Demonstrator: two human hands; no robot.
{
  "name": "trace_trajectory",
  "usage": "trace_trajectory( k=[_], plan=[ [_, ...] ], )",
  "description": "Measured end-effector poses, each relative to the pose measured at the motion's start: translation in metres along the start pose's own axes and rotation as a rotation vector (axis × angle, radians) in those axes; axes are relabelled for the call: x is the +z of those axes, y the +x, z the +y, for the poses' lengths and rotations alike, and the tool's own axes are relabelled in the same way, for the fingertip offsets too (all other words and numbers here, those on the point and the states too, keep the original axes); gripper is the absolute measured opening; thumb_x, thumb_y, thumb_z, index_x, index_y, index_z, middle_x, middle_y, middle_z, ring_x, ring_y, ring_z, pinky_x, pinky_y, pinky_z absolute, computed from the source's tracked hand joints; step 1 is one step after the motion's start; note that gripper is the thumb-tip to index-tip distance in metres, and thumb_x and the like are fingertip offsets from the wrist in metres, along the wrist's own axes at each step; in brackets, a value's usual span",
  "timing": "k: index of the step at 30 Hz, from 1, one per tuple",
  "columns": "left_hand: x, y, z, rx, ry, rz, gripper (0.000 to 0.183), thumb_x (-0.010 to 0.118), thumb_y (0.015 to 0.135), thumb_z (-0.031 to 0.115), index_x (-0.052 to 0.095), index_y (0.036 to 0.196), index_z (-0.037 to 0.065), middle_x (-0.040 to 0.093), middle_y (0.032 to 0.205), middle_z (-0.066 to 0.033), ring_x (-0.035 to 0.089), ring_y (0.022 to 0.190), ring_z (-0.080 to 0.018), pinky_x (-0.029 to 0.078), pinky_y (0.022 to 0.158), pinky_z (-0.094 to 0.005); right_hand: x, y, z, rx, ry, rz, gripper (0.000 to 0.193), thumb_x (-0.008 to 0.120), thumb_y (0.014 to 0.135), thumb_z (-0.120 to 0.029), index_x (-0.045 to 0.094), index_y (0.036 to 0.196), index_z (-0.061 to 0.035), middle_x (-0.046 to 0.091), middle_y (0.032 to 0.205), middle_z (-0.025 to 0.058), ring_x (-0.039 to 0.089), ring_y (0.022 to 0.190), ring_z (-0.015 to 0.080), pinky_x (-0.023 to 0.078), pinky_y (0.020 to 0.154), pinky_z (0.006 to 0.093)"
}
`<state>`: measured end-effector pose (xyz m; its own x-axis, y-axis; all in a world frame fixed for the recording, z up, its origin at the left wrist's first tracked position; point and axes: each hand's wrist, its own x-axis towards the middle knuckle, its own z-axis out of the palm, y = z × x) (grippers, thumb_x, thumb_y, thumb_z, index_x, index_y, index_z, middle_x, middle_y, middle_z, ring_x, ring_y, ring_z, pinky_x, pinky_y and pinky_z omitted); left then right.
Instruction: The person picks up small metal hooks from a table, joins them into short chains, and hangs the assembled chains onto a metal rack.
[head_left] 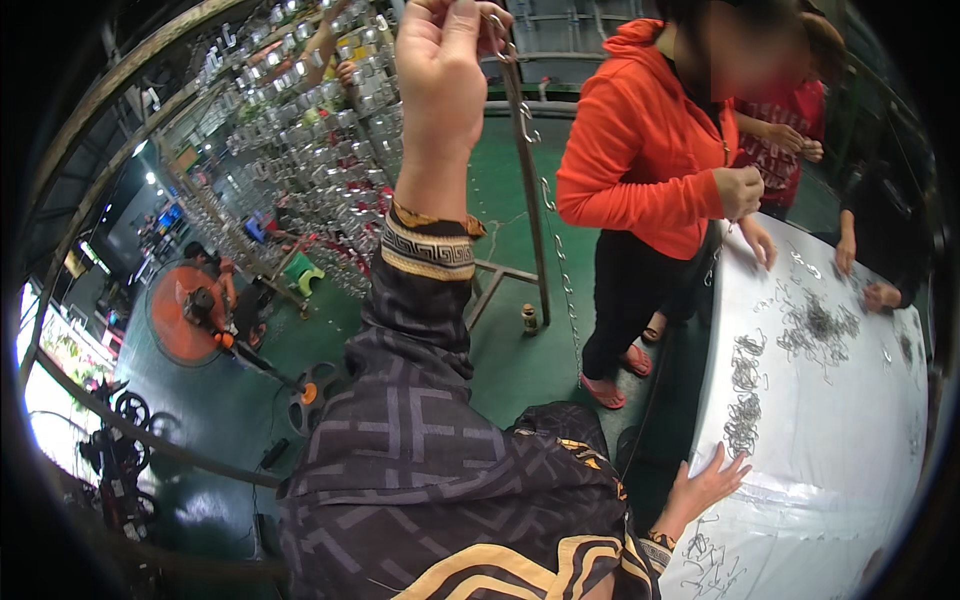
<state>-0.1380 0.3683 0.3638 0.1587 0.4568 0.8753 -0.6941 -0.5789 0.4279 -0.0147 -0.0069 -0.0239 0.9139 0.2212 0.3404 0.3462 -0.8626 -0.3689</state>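
Pinching the top of a thin, limp silver metal chain [560,260], the left hand [440,70] lets it dangle below; likely light, slippery. The right hand [705,487] rests open, flat on the white table [850,480].

Your left hand [440,70] is raised to the top centre of the frame, its fingers [470,25] pinched shut. Your right hand [705,485] lies flat at lower right, fingers spread.

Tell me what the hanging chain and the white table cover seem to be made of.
The thin silvery link chain held up by the left hand looks like bright metal: it glints. The glossy white table cover under the right hand looks like plastic sheeting, creased with shiny highlights; not certain.
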Motion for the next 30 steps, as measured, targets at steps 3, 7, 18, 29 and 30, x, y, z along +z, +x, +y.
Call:
trace_trajectory(
  k=[3,7,18,29,30],
  plan=[
    [-0.02,0.02,0.014,0.072,0.113,0.094,0.007,0.05,0.101,0.011,0.052,0.103,0.005,0.063,0.086,-0.0064,0.058,0.071,-0.0118,0.049,0.066,-0.0246,0.002,0.0,0.003,-0.004,-0.001,0.017,0.077,0.083,0.064,-0.008,0.05,0.133,-0.0132,0.027,0.154,0.0186,0.02,0.144,0.0433,0.021,0.115,0.0568],
    [-0.076,0.043,0.046,0.106,0.212,0.136,0.01,0.051,0.099,0.006,0.049,0.107,0.0,0.066,0.094,-0.0153,0.064,0.085,-0.0222,0.053,0.076,-0.033,0.004,-0.001,0.004,0.015,0.005,-0.003,0.078,0.083,0.064,-0.008,0.05,0.134,-0.0142,0.027,0.155,0.0168,0.019,0.144,0.0431,0.021,0.116,0.0566],
    [-0.109,0.047,0.115,0.147,0.464,0.295,0.011,0.052,0.098,0.004,0.051,0.108,0.001,0.065,0.094,-0.0164,0.064,0.085,-0.0237,0.054,0.077,-0.0348,0.009,0.0,0.009,0.04,-0.033,-0.03,0.08,0.082,0.068,-0.011,0.046,0.139,-0.0173,0.025,0.156,0.0155,0.019,0.145,0.0408,0.02,0.116,0.0562],
    [-0.168,0.061,0.173,0.19,0.778,0.422,0.012,0.052,0.099,0.007,0.05,0.108,0.001,0.068,0.092,-0.0166,0.066,0.08,-0.0226,0.052,0.07,-0.0333,0.023,0.002,0.025,0.033,-0.078,-0.039,0.074,0.078,0.074,-0.021,0.046,0.141,-0.0189,0.025,0.157,0.0148,0.017,0.146,0.0402,0.018,0.115,0.0584],
    [-0.175,0.061,0.178,0.19,0.823,0.446,0.012,0.051,0.099,0.008,0.05,0.108,0.0,0.068,0.092,-0.0169,0.066,0.08,-0.0226,0.052,0.07,-0.0334,0.024,0.001,0.025,0.026,-0.079,-0.037,0.074,0.078,0.075,-0.022,0.046,0.141,-0.0191,0.025,0.157,0.0146,0.017,0.146,0.0403,0.018,0.115,0.0587]
  ],
)
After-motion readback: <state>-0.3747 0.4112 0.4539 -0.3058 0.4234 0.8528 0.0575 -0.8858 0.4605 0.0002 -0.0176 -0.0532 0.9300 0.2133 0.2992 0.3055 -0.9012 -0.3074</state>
